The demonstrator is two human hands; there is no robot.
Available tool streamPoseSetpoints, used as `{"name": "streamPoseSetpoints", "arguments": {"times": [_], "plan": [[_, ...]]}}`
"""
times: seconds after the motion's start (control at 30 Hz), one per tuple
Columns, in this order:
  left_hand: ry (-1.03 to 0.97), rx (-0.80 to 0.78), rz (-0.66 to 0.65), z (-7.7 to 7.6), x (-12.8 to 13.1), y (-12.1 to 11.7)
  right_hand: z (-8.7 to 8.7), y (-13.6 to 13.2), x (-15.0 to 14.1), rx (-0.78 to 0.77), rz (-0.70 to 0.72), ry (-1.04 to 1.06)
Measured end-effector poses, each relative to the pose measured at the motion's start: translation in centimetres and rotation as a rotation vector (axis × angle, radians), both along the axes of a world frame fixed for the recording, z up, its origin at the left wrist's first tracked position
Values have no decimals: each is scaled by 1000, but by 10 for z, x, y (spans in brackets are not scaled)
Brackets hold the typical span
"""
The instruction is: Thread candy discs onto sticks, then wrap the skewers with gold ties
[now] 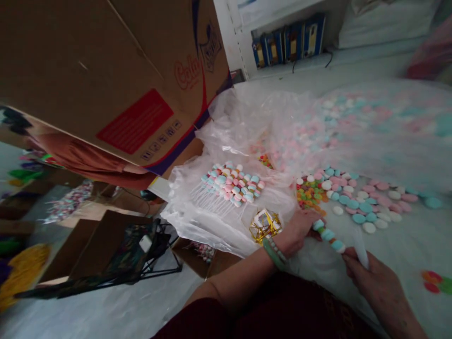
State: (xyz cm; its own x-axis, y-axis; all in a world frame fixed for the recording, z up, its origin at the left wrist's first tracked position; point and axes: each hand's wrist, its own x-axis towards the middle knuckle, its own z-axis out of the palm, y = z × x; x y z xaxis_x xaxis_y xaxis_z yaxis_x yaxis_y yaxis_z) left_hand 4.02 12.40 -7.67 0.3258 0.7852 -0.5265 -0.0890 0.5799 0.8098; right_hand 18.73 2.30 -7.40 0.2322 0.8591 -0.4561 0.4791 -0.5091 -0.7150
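A marshmallow skewer (329, 236), with blue and white marshmallows and green and orange candies between them, stretches between my two hands over the table. My left hand (299, 230), a green bangle at its wrist, has its fingers closed round the upper end. At the lower end, the fingers of my right hand (376, 281) are closed on the last marshmallow. A pale, narrow strip (360, 248) sticks up beside my right thumb; its kind is unclear. Just beyond lie loose pink, white and blue marshmallows (353, 202) and a heap of ring-shaped gummy candies (310, 194).
Finished marshmallow skewers (233, 182) lie on plastic sheeting (183, 188), left of a pile of gold twist ties (264, 225). A clear bag of marshmallows (381, 117) fills the back. A large cardboard box (116, 70) stands left, partly hiding another person (92, 157).
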Motion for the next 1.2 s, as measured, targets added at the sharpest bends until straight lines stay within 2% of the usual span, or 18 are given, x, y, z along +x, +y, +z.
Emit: {"name": "streamPoseSetpoints", "arguments": {"times": [0.07,0.3,0.43,0.67,0.77,0.9,1.0,1.07,1.1,1.13,1.2], "plan": [[-41,-34,35,-2,-4,-6,-1,-2,-1,8,7,-16],[-196,-160,267,-23,2,-19,-1,3,-21,26,67,-49],[-312,-172,301,-23,4,-18,0,13,-31,39,56,-51],[-329,-165,283,-21,6,-12,-17,23,-36,98,-53,69],[-378,-225,253,-13,2,-2,-16,22,-42,94,-133,213],[-515,-268,137,12,-16,8,2,26,-48,163,-328,439],[-278,-164,49,32,-34,-2,18,35,-55,266,-412,460],[-101,-22,0,41,-42,-14,27,44,-65,296,-333,374],[-74,34,7,43,-45,-18,31,50,-72,301,-258,308],[-79,63,42,45,-48,-21,35,55,-82,308,-176,232],[-117,61,202,46,-57,-19,42,64,-104,338,-12,124]]}}
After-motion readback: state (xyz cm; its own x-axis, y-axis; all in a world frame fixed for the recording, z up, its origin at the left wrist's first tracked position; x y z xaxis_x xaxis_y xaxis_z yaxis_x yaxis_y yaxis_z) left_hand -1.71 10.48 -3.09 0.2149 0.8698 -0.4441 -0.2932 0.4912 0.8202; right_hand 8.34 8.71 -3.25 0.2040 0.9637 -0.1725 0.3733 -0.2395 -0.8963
